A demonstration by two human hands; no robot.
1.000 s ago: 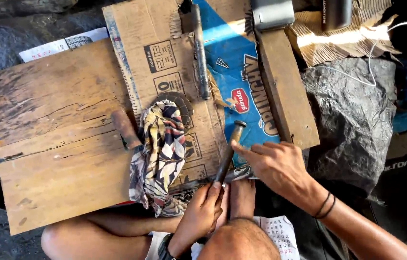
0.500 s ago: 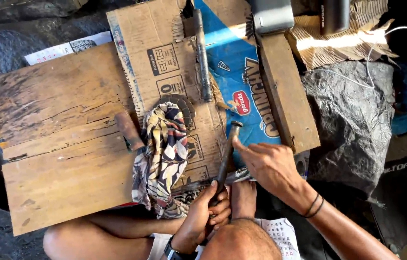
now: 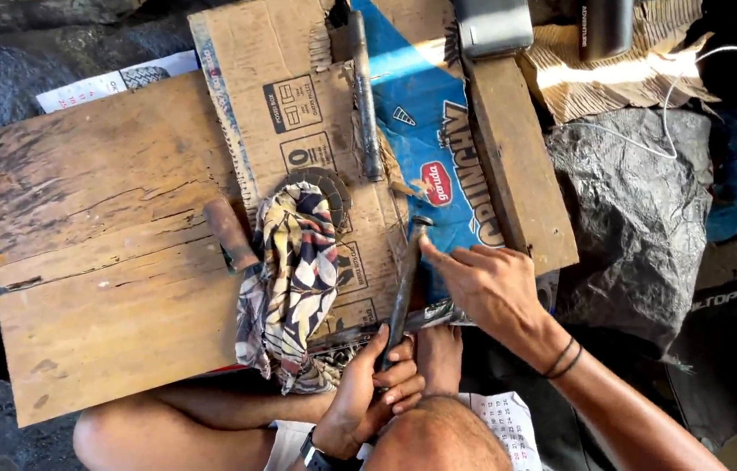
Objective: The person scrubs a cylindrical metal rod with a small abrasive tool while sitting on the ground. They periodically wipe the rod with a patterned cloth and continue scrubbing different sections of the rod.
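A dark metal rod (image 3: 405, 279) with a flared top stands tilted over the cardboard (image 3: 299, 96). My left hand (image 3: 377, 388) is wrapped around its lower end, just above my knee. My right hand (image 3: 491, 283) reaches in from the right, and its fingertips pinch the rod just below the top. A bare foot (image 3: 438, 358) presses on a flat metal piece (image 3: 438, 314) beside the rod's base. Left of the rod lies a patterned cloth (image 3: 294, 270), partly covering a dark round disc (image 3: 329, 185).
A worn wooden board (image 3: 98, 244) fills the left, with a small rusty-brown handle (image 3: 229, 231) on it. A long metal bar (image 3: 366, 96) lies on the cardboard. A wooden plank (image 3: 517, 157) runs along the right, with black plastic sheeting (image 3: 639, 209) beyond it.
My left hand has slid up and closed more firmly around the rod's lower end. The rod's top has shifted slightly left, and my right fingertips stayed on it.
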